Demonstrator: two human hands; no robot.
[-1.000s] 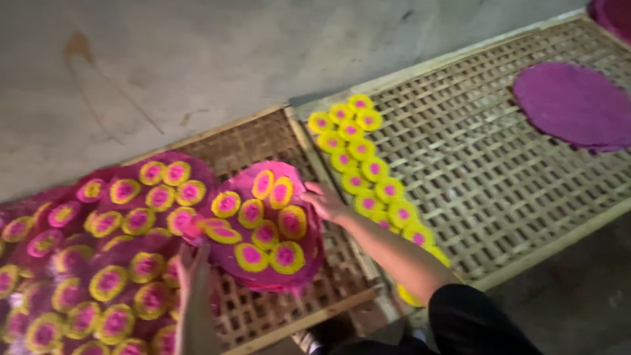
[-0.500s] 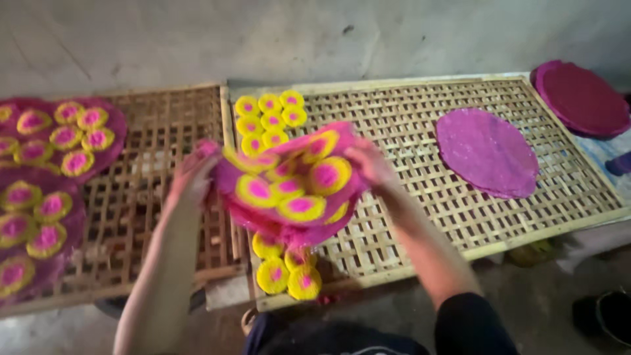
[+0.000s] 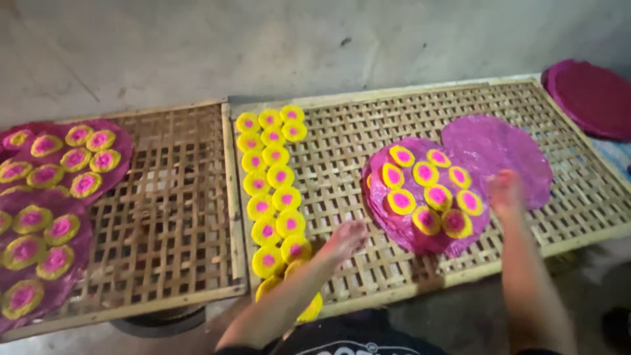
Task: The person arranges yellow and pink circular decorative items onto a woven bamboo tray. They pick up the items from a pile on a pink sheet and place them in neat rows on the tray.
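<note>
Both hands, left (image 3: 345,240) and right (image 3: 505,190), flank the yellow-dotted purple sheet (image 3: 424,197).

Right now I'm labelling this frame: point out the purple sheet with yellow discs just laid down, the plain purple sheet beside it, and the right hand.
Disc sheet (image 3: 402,227): head view, bare lower-left part.
Plain sheet (image 3: 503,148): head view, centre.
Right hand (image 3: 505,192): head view, back.

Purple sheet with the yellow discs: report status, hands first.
Left hand open, over bamboo rack, empty. Right hand open at purple sheet edge. Sheet flat on rack, overlapping plain purple sheet. Nothing in the way.
</note>
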